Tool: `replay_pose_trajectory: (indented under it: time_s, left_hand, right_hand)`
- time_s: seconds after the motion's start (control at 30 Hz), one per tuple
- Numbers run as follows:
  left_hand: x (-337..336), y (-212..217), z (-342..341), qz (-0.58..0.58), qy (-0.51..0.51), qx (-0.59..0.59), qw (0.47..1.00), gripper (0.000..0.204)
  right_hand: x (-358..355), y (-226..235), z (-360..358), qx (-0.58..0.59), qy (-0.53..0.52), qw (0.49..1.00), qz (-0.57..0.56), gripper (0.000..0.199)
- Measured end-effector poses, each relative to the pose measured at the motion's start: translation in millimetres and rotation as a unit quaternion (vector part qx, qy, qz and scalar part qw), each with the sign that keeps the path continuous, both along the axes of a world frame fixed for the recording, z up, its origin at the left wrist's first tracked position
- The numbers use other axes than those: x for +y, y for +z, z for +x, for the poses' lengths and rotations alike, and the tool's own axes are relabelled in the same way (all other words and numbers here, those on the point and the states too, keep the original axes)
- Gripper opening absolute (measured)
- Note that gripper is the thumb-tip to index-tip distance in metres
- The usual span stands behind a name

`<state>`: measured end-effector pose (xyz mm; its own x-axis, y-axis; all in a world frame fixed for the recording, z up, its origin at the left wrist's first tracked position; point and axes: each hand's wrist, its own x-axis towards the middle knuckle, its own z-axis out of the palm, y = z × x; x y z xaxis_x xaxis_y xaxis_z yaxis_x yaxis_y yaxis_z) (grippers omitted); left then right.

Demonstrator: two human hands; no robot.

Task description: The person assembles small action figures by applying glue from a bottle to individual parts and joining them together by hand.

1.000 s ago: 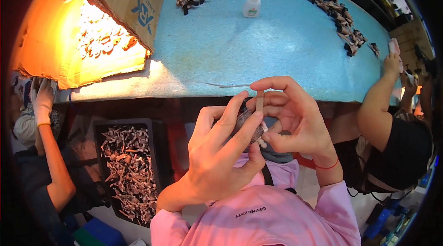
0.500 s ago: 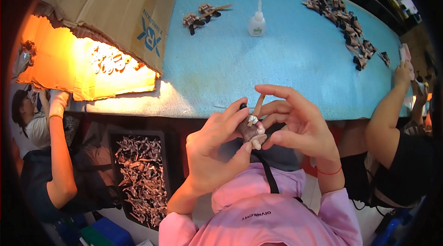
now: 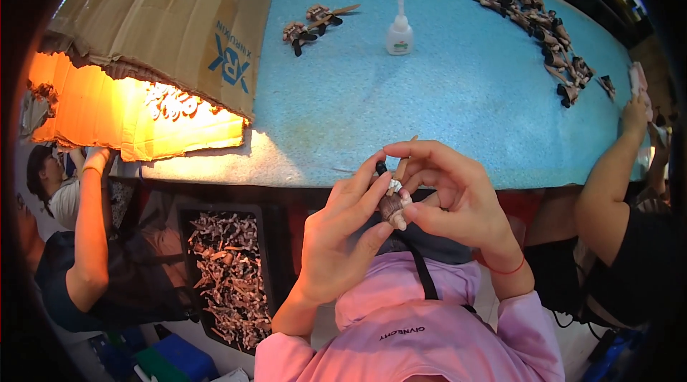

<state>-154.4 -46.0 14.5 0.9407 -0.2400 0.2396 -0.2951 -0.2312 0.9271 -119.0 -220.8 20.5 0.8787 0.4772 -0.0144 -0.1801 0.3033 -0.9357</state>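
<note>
Between my hands, just off the table's near edge, is a small figurine (image 3: pixel 391 208) with a brown body, a white patch, a black tip and a thin tan piece sticking up. My left hand (image 3: pixel 343 221) holds its left side between fingers and thumb. From the other side my right hand (image 3: pixel 454 192) grips it, the thumb against the body and the fingers curled by the tan piece (image 3: pixel 403 166). Part of the figurine is hidden by my fingers.
On the blue table (image 3: pixel 422 103) stands a white squeeze bottle (image 3: pixel 399 36). Two figurines (image 3: pixel 299 35) lie left of it, and a long pile of parts (image 3: pixel 533 20) runs along the right. A lit cardboard box (image 3: pixel 164 17) is at left, above a black crate (image 3: pixel 266 260) of parts. People sit on both sides.
My hands have closed in around the figurine, the right hand shifting slightly left. The figurine is turned a little more upright. The view has shifted slightly.
</note>
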Motion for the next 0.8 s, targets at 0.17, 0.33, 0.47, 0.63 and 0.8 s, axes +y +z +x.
replay_pose_trajectory:
  time_s: [0.17, 0.33, 0.47, 0.63, 0.8]
  left_hand:
    - [0, -8, -4, -0.003, 0.021, 0.031, 0.999, 0.055]
    - [4, -13, -1, -0.286, -0.015, 0.173, 0.942, 0.047]
    - [5, -13, 0, -0.452, -0.088, 0.274, 0.844, 0.053]
    - [0, -16, -3, -0.554, -0.136, 0.351, 0.743, 0.051]
    - [-5, -9, -4, -0.598, -0.137, 0.41, 0.675, 0.059]
  right_hand:
    - [7, -6, 1, -0.034, -0.02, 0.999, -0.028, 0.046]
    - [0, 7, 0, -0.123, -0.053, 0.974, -0.181, 0.057]
    - [-10, 12, -10, -0.154, -0.197, 0.938, -0.241, 0.067]
    - [-3, 2, -6, -0.238, -0.152, 0.936, -0.208, 0.061]
    - [4, 2, -9, -0.291, -0.128, 0.918, -0.239, 0.052]
